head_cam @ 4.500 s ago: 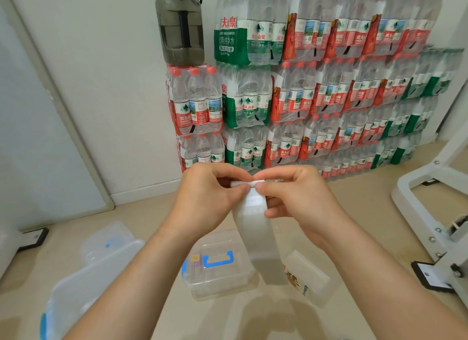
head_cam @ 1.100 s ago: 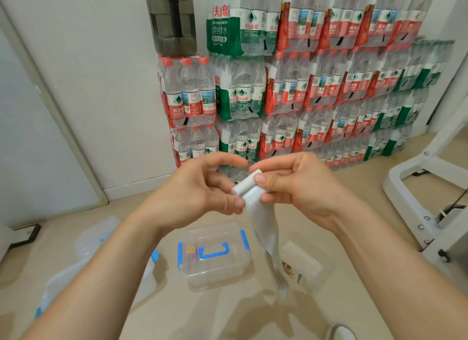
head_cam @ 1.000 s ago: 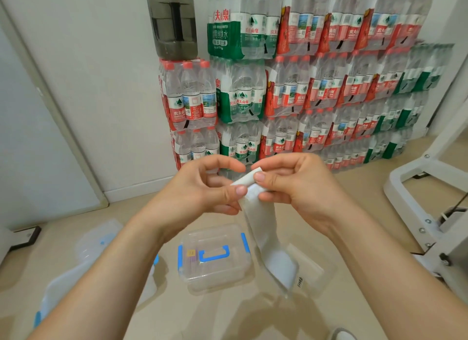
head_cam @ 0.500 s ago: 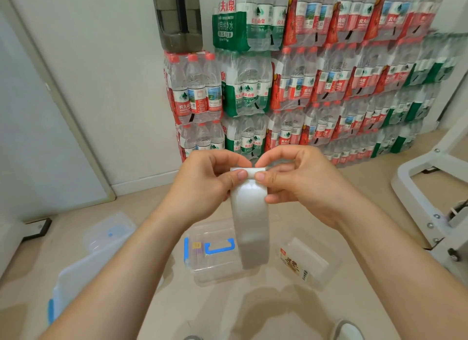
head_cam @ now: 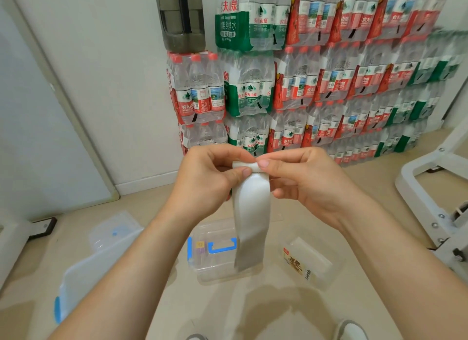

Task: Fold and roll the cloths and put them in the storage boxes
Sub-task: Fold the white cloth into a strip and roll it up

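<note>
Bottle stack [head_cam: 316, 73]: shrink-wrapped packs against the wall, a dark jug [head_cam: 182, 17] on top at the left; sits lower in view than half a second ago.
Floor [head_cam: 228, 309]: carries three clear containers, well below the hands.
Left box [head_cam: 101, 261]: open, blue latch at its edge.
Middle box [head_cam: 215, 253]: lid with blue handle, partly behind the hanging strip.
Right tub [head_cam: 307, 262]: labelled, lying tilted.
Cloth [head_cam: 250, 218]: pale strip held in the air over the middle box, top end in a small roll, tail hanging straight as before.
Left hand [head_cam: 210, 180]: grip clamped on the roll's left end, thumb on the front.
Right hand [head_cam: 304, 180]: grip clamped on the roll's right end, same hold as before.
</note>
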A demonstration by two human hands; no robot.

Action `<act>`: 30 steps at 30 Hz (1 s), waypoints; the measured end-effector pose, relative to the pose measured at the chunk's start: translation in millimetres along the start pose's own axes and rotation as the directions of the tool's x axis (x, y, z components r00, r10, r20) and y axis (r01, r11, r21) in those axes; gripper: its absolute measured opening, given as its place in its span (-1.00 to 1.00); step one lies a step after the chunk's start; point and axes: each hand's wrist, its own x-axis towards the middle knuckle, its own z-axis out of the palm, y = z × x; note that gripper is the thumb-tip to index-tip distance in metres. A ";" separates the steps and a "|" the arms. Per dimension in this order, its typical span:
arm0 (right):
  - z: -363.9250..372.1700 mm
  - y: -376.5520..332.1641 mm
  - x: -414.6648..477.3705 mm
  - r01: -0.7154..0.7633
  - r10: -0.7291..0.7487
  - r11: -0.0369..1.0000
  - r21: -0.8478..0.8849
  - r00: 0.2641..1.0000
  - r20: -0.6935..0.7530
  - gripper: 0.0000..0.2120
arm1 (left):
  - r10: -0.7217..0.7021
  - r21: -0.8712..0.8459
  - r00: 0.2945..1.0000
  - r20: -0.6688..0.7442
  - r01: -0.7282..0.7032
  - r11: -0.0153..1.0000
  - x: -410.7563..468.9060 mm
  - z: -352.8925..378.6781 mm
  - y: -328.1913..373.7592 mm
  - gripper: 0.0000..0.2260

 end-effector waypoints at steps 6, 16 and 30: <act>0.2 0.0 1.4 0.065 -0.067 0.997 -0.043 0.997 -0.040 -0.89 | -0.049 -0.085 0.998 0.033 0.052 0.995 0.9 1.4 -1.3 -0.88; 0.9 -1.7 1.2 0.052 -0.055 0.995 -0.091 0.998 -0.030 -0.88 | -0.177 -0.227 0.983 0.043 0.182 0.957 3.1 0.3 -2.0 -0.88; -5.6 -2.1 0.5 -0.056 0.051 0.988 0.142 0.998 0.039 -0.84 | -0.185 -0.213 0.982 -0.038 0.173 0.962 4.8 3.7 -5.8 -0.89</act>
